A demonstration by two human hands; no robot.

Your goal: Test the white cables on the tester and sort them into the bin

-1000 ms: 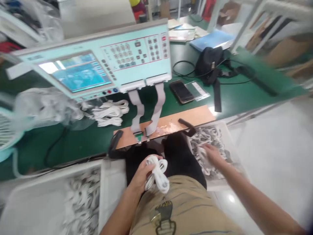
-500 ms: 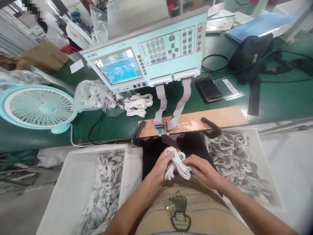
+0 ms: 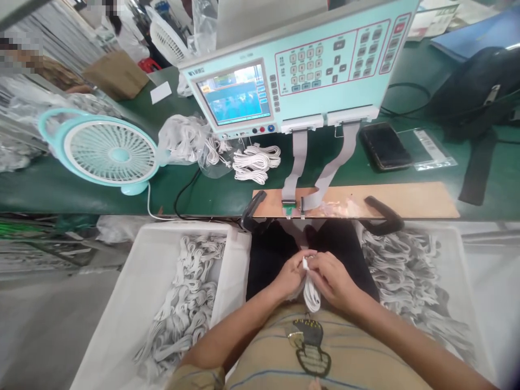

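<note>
Close to my body, a coiled white cable (image 3: pixel 312 295) is gripped between both hands, its lower loops hanging down. My left hand (image 3: pixel 291 275) has its fingers closed around the bundle from the left. From the right, my right hand (image 3: pixel 331 275) pinches the same bundle near its top, where a small white end sticks up. The fingers cover most of the upper coil. Just beyond the hands, a small green connector board (image 3: pixel 289 207) sits at the edge of a wooden board (image 3: pixel 422 201), fed by grey ribbon cables (image 3: pixel 299 157).
Bins of bundled cables flank my legs: a left bin (image 3: pixel 122 303) and a right bin (image 3: pixel 467 281). A tester (image 3: pixel 317 103) with a lit screen stands on the green table, beside a fan (image 3: pixel 117 154), more cable coils (image 3: pixel 255 162) and a phone (image 3: pixel 385 146). Black clamps (image 3: pixel 382 216) grip the board.
My hands have come together and the cable coil has turned from spread loops to a narrow hanging bundle. The view has swung left, so the bench appears further right.
</note>
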